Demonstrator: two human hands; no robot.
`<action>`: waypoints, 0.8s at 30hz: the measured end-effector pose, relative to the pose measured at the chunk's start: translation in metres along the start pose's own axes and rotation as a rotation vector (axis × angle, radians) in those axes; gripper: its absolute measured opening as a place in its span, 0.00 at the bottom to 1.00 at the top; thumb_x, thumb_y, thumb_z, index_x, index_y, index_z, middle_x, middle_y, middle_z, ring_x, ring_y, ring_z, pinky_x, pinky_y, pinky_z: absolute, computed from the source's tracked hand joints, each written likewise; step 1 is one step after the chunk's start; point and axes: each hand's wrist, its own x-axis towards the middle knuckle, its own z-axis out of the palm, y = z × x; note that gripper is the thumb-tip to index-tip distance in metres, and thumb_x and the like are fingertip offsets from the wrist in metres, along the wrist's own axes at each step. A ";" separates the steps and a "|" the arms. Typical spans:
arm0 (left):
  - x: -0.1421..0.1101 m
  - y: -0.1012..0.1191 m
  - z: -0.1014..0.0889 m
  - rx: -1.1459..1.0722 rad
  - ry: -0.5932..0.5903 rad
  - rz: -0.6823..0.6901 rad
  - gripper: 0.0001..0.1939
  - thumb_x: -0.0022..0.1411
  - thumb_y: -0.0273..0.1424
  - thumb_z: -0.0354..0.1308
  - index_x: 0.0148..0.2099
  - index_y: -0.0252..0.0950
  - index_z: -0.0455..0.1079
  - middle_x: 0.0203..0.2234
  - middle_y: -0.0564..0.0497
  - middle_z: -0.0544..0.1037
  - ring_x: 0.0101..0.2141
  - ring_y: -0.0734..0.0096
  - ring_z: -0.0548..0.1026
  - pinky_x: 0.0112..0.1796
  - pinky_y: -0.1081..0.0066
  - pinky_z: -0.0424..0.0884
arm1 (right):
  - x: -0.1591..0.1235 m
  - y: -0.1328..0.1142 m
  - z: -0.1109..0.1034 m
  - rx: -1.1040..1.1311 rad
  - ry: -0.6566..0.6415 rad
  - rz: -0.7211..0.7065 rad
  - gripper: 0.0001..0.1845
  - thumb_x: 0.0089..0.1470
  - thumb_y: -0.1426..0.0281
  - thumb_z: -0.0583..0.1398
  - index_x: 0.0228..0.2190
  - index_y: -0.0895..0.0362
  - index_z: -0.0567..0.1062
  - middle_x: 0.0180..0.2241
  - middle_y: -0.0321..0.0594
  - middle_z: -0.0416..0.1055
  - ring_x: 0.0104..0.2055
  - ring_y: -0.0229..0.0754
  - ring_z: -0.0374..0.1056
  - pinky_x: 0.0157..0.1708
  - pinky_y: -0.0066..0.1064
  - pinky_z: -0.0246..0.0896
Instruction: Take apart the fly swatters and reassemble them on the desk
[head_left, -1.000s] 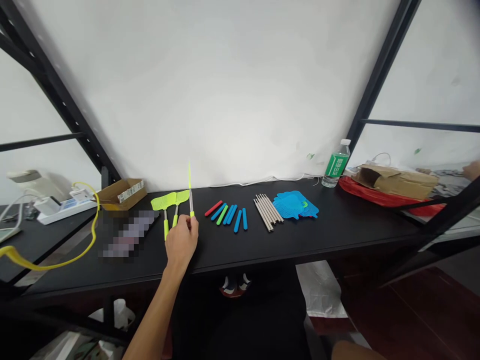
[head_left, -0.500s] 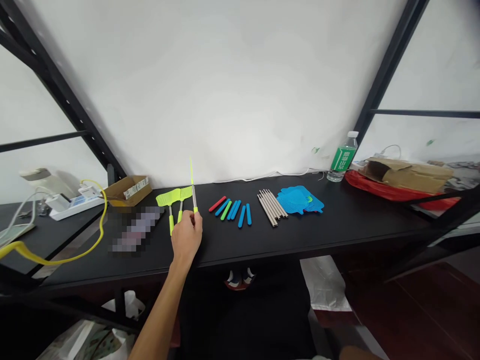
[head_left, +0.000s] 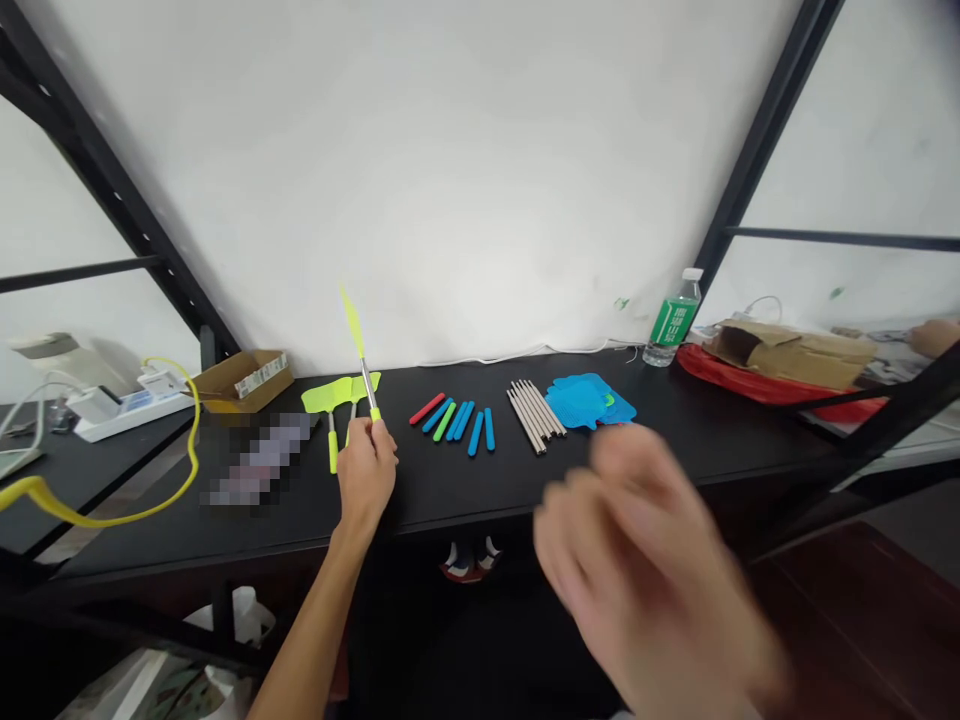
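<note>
Now, a yellow-green fly swatter (head_left: pixel 366 372) is held by its handle in the left hand (head_left: pixel 366 470), with the fingers wrapped around it. It is tipped up above the black table (head_left: pixel 450 490), and its flat head is seen almost from the side. Just beside it, two more swatters (head_left: pixel 322 398) are laid flat on the table. The right hand (head_left: pixel 637 560) is held up in front of the table's near edge, well apart from the left one. Its fingers are bent in, but they are blurred, so whether anything is gripped cannot be told. To the right of the held swatter, red, green and blue sticks (head_left: pixel 443 421), then thin silver rods (head_left: pixel 534 418), then flat blue pieces (head_left: pixel 577 400) are set out.
</note>
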 end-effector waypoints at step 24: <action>-0.033 0.063 0.011 -0.738 -0.629 -0.328 0.14 0.67 0.45 0.46 0.46 0.40 0.59 0.23 0.59 0.61 0.16 0.80 0.53 0.18 0.78 0.51 | 0.191 0.012 -0.048 0.487 0.039 0.311 0.16 0.58 0.55 0.61 0.29 0.54 0.66 0.13 0.21 0.38 0.13 0.29 0.34 0.12 0.21 0.35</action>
